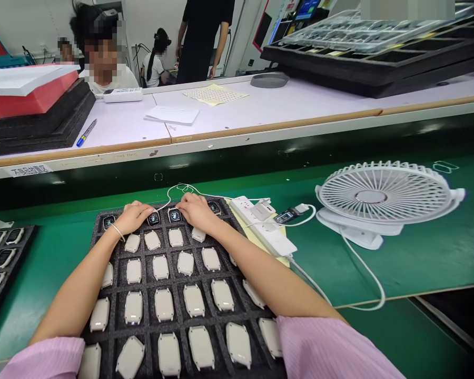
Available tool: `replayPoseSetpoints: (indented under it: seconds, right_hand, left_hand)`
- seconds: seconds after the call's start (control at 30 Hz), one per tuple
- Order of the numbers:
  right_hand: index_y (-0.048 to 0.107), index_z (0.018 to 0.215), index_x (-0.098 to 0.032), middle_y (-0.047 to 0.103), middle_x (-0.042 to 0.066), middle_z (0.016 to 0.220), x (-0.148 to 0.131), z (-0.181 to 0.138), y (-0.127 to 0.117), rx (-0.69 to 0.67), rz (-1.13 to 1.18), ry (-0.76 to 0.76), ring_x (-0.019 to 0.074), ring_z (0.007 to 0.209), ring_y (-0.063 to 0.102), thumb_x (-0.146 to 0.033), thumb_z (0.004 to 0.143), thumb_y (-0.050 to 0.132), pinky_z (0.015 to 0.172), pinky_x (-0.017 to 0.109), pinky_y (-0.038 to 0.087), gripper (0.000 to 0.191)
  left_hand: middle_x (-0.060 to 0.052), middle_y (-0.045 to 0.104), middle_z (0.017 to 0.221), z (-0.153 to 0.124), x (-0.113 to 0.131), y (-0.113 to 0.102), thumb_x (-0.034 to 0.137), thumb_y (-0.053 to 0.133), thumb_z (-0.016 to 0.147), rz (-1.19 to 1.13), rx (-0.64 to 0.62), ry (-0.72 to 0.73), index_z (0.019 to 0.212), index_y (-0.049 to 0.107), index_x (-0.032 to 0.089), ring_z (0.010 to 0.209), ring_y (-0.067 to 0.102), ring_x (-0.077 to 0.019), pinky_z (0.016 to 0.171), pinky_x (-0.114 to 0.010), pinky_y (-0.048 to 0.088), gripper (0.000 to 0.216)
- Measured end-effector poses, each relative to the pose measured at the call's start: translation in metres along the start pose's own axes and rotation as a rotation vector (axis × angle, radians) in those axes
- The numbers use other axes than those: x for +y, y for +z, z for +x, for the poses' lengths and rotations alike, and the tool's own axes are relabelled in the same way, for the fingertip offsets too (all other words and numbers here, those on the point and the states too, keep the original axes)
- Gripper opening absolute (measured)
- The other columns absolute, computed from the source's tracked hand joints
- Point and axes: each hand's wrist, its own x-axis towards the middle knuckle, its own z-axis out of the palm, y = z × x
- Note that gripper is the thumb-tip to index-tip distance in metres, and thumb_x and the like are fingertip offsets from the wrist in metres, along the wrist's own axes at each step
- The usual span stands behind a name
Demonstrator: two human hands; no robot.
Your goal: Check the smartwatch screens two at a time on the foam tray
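A black foam tray (150, 332) divided into square pockets lies before me, filled with white smartwatch cases. Most of them show plain white backs. In the far row, two strapless smartwatches lie side by side with lit screens. The fingers of my left hand (133, 217) are closed at the edge of the left smartwatch (153, 218). My right hand (197, 211) has its fingers closed at the edge of the right smartwatch (174, 215). Dark-screened watches (109, 223) sit at the ends of that row. A thin white cable (168, 199) runs behind my hands.
Right of the tray lie a white power strip (265, 226), a small plugged-in USB meter (290, 214) and a white fan (379, 197). Another watch tray (8, 252) stands left. The raised shelf (221, 121) carries foam stacks, papers and a pen (86, 133). Several people are beyond it.
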Motion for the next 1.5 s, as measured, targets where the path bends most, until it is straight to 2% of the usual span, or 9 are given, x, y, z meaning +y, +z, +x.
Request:
replayPoseSetpoints:
  seconds: [0.4,0.67,0.73,0.83,0.93,1.07,1.23,1.37,1.5]
  right_hand:
    - [0.074,0.103,-0.017,0.062,0.013,0.111,-0.01,-0.003,-0.002,0.008,-0.045,0.059,0.0269,0.104,0.051,-0.017,0.099,0.045,0.088,0.038,0.029,0.029]
    - [0.075,0.102,-0.017,0.065,0.013,0.11,-0.014,-0.002,-0.003,0.005,-0.011,0.091,0.0261,0.102,0.053,-0.019,0.098,0.045,0.086,0.038,0.028,0.03]
    - [0.075,0.099,-0.017,0.066,0.012,0.108,-0.014,-0.001,-0.009,0.056,0.006,0.121,0.0258,0.101,0.054,-0.017,0.097,0.045,0.088,0.039,0.028,0.03]
    - [0.074,0.1,-0.016,0.067,0.013,0.108,-0.002,-0.004,-0.03,0.234,0.046,0.223,0.0262,0.099,0.057,-0.016,0.095,0.045,0.086,0.038,0.033,0.029]
    - [0.072,0.102,-0.015,0.069,0.012,0.102,0.018,-0.025,-0.058,0.339,0.114,0.274,0.0243,0.088,0.062,-0.019,0.092,0.049,0.078,0.035,0.041,0.025]
    - [0.07,0.095,-0.019,0.071,0.008,0.092,0.04,-0.077,-0.078,0.293,0.161,0.187,0.0222,0.081,0.065,-0.024,0.091,0.052,0.072,0.032,0.047,0.019]
    - [0.071,0.092,-0.021,0.071,0.009,0.091,0.058,-0.125,-0.057,0.082,0.142,0.055,0.0235,0.083,0.068,-0.019,0.091,0.051,0.075,0.035,0.052,0.02]
    - [0.072,0.094,-0.019,0.071,0.011,0.09,0.064,-0.132,-0.036,0.075,0.073,0.032,0.0265,0.087,0.068,-0.017,0.091,0.05,0.078,0.039,0.052,0.022]
    - [0.07,0.095,-0.019,0.071,0.01,0.091,0.062,-0.128,-0.042,0.09,0.085,0.057,0.0258,0.085,0.067,-0.02,0.095,0.047,0.077,0.038,0.05,0.023]
  left_hand:
    - [-0.006,0.064,0.087,-0.001,0.003,0.011,0.044,0.031,0.1,-0.013,0.005,-0.037,0.107,0.071,0.024,0.096,0.052,-0.0252,0.091,-0.041,0.041,0.045]
    - [-0.007,0.061,0.086,-0.001,0.008,0.01,0.042,0.032,0.101,0.015,-0.014,-0.053,0.106,0.07,0.023,0.098,0.051,-0.0262,0.092,-0.043,0.039,0.043]
    - [-0.007,0.061,0.087,-0.001,0.008,0.011,0.041,0.031,0.101,0.024,-0.016,-0.058,0.106,0.07,0.024,0.099,0.051,-0.0263,0.092,-0.042,0.039,0.043]
    - [-0.006,0.062,0.089,0.0,0.007,0.012,0.041,0.031,0.101,0.029,-0.013,-0.057,0.106,0.069,0.024,0.101,0.051,-0.0262,0.093,-0.042,0.039,0.041]
    - [-0.007,0.064,0.091,0.001,0.006,0.013,0.04,0.032,0.101,0.018,-0.006,-0.049,0.104,0.069,0.024,0.102,0.051,-0.0265,0.093,-0.043,0.039,0.041]
    - [-0.007,0.064,0.089,0.003,0.004,0.014,0.042,0.032,0.1,-0.011,0.006,-0.035,0.1,0.07,0.025,0.101,0.051,-0.0275,0.09,-0.043,0.039,0.041]
    - [-0.006,0.061,0.083,0.004,0.002,0.015,0.044,0.032,0.099,-0.033,0.017,-0.03,0.088,0.068,0.024,0.097,0.051,-0.0272,0.09,-0.043,0.039,0.042]
    - [-0.006,0.059,0.08,0.003,0.004,0.017,0.044,0.032,0.1,-0.032,0.032,-0.04,0.086,0.067,0.024,0.096,0.05,-0.0261,0.092,-0.042,0.039,0.043]
    - [-0.006,0.059,0.08,0.003,0.005,0.017,0.043,0.033,0.099,-0.031,0.031,-0.053,0.093,0.07,0.025,0.096,0.05,-0.0267,0.092,-0.043,0.039,0.041]
